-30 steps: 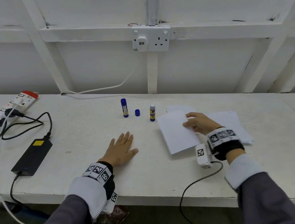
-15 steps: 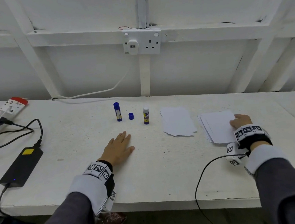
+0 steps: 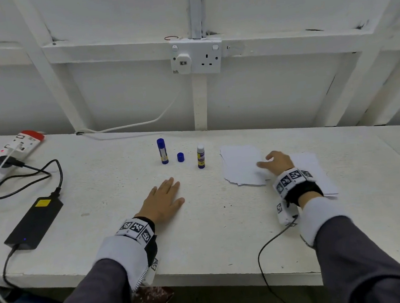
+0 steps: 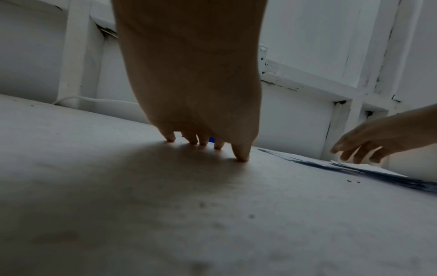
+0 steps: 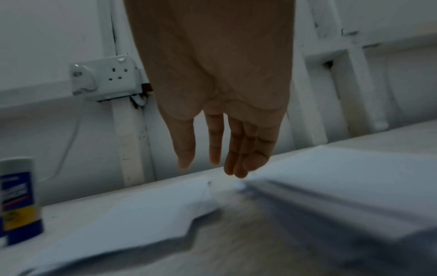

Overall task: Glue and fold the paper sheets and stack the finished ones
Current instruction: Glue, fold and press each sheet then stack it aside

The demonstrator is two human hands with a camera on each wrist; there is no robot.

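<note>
My left hand lies flat and open on the white table, palm down, holding nothing. My right hand hovers with straight fingers over the gap between two paper piles, its fingertips above the right edge of the ragged pile of folded sheets. The neat pile of flat sheets lies under and right of that wrist. An uncapped glue stick stands left of the folded pile, with its blue cap beside it. A capped blue glue stick stands further left.
A black power adapter with its cable lies at the left, beside a white power strip. A wall socket sits above the bench on a white framed wall. A cable runs from my right wrist over the front edge.
My right hand laid a folded sheet on the left pile, reached to the right pile, and has now swung back left between the two. The left hand has stayed flat.
</note>
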